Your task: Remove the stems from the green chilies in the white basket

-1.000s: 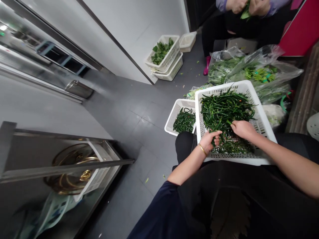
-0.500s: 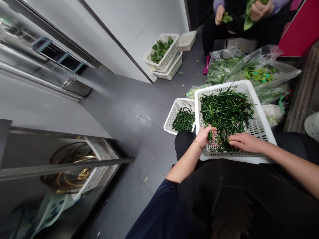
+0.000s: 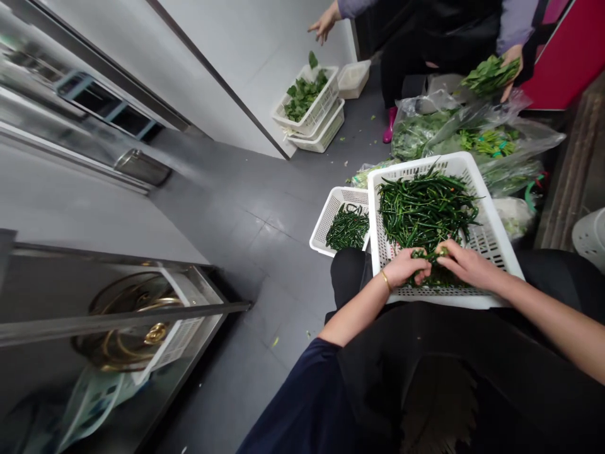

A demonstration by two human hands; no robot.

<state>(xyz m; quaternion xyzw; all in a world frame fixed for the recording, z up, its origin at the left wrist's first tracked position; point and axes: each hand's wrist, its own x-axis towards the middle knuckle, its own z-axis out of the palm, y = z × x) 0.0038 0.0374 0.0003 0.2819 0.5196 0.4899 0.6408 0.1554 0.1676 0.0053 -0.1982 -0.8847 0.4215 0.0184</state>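
Note:
A large white slotted basket [image 3: 491, 214] rests on my lap, heaped with long green chili peppers [image 3: 425, 208]. My left hand [image 3: 406, 266], a gold bangle on its wrist, is closed on a few green chilies at the basket's near side. My right hand [image 3: 466, 263] meets it from the right, its fingers pinching the same small bunch of chilies [image 3: 428, 255]. A smaller white basket [image 3: 326, 221] holding more green chilies sits on the floor just left of the big one.
Across from me a seated person holds leafy greens [image 3: 489, 72] in one hand and stretches the other [image 3: 324, 25] over stacked white baskets of leaves [image 3: 309, 94]. Clear bags of greens [image 3: 472, 135] lie behind my basket. A steel rack [image 3: 118, 312] stands left on the grey tiled floor.
My two hands have come together at the basket's near side over one small bunch of chilies. The person opposite has reached an arm out over the baskets of leaves.

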